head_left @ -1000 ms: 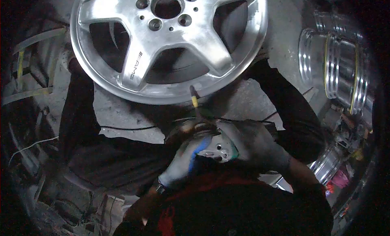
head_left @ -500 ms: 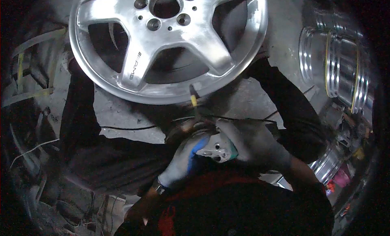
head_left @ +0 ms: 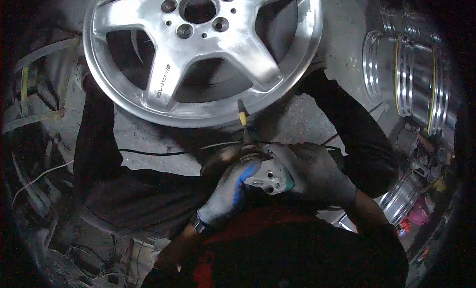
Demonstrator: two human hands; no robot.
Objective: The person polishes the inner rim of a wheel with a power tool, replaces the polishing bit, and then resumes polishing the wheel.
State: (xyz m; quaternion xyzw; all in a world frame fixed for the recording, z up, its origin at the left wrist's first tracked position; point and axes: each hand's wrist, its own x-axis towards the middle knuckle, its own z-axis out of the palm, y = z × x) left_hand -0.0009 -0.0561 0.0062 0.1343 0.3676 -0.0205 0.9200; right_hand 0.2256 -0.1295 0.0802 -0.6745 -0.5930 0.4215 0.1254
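Observation:
My left hand, in a pale glove with blue on the thumb side, is closed round one side of a power grinder. My right hand, in a darker grey glove, wraps the other side. The tool has a pale metal body with holes and a green patch. Its narrow shaft points away from me, with a yellow band and a slim grey tip. In this view the tip overlaps the lower lip of a silver five-spoke alloy wheel marked AMG.
My legs spread either side of the wheel. A dark cable crosses the grey floor. Shiny wheel rims stand at right, with another rim lower down. A dull wheel lies at left.
The grinder and both hands have shifted slightly right, and its tip sits a little higher against the wheel's lip. Both hands keep their hold.

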